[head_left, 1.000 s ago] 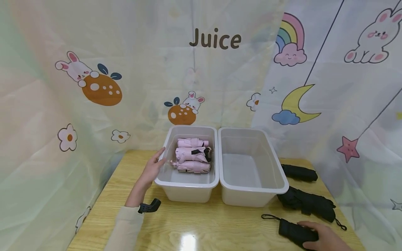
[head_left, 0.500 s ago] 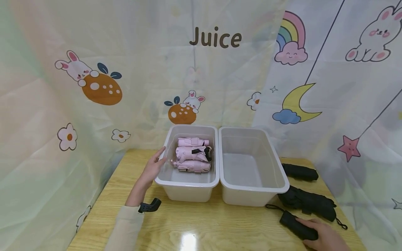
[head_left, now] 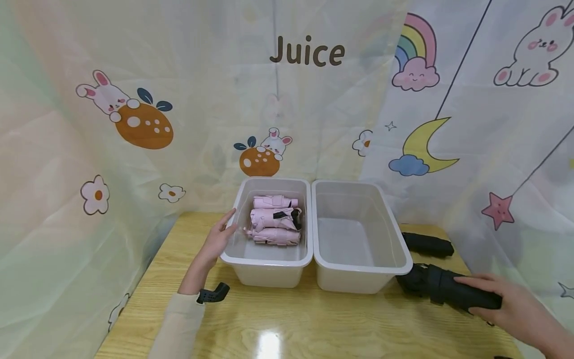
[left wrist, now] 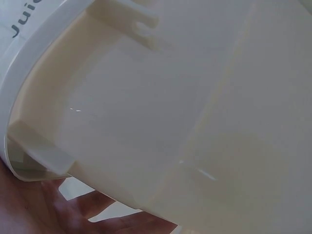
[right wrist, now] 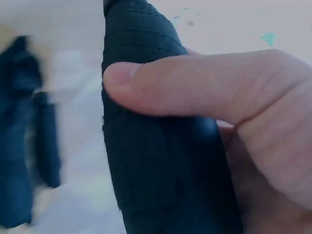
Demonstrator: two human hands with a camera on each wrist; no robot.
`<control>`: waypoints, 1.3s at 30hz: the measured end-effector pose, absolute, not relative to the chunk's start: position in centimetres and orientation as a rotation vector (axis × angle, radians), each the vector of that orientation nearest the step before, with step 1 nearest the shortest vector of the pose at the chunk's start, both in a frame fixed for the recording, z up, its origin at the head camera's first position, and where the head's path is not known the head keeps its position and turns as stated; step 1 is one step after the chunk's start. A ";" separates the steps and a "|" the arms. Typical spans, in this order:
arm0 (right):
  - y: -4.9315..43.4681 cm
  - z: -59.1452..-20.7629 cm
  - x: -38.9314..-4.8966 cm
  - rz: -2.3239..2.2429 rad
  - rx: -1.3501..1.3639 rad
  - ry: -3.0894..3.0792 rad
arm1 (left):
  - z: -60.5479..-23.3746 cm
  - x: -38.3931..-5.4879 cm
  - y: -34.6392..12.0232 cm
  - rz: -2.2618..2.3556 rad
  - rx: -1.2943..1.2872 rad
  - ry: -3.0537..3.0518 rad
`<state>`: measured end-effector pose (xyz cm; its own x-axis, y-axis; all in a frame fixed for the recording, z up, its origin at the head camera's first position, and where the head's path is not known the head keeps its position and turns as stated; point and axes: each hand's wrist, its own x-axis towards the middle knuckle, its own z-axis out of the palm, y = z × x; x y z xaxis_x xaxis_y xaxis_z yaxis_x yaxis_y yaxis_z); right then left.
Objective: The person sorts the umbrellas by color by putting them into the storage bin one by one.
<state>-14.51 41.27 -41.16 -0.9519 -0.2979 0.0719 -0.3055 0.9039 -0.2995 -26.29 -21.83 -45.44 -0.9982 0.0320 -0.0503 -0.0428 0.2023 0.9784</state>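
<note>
Since the last half-second, the black umbrella (right wrist: 151,161) held by the right hand (head_left: 513,306) has been shifted away from the near part of the table (head_left: 269,319) and is now seen against the second black umbrella (head_left: 410,280), which lies just beyond the right fingers; where one ends and the other begins cannot be told from above. The held umbrella is judged to have been lifted, so the work seems to be at the picking-up stage. It is clamped by the right hand, with the thumb laid across it. The left hand (head_left: 217,244) is rested against the rim of the left bin (head_left: 269,262), its fingers apart and fairly straight. Beyond those fingers, inside that bin, three pink umbrellas (head_left: 271,218) are shown only by the head view. The bin's outer wall, with fingers spread beneath the rim, is shown only by the left wrist view; the thumb's grip and the ridged folds, only by the right.
</note>
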 end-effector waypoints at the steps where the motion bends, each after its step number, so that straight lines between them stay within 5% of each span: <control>1: 40.9 -40.1 -15.0 0.440 0.506 -3.004 | -45.7 -26.4 -21.9 1.938 -0.010 2.409; 15: 32.2 -32.6 -26.0 0.502 0.923 -2.883 | -46.1 -26.7 -22.0 1.952 -0.009 2.413; 28: 25.3 -36.2 -36.0 0.821 0.901 -3.069 | -45.2 -26.3 -21.6 1.948 -0.011 2.368; 39: 23.0 -41.0 -40.4 0.907 0.791 -3.046 | -43.6 -25.5 -21.3 1.959 -0.044 2.315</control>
<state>-40.37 22.97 -40.98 -0.8751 -0.4839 0.0097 -0.4104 0.7312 -0.5449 -25.48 -21.33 -43.63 -0.9937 0.0480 -0.1016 -0.0922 0.1676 0.9815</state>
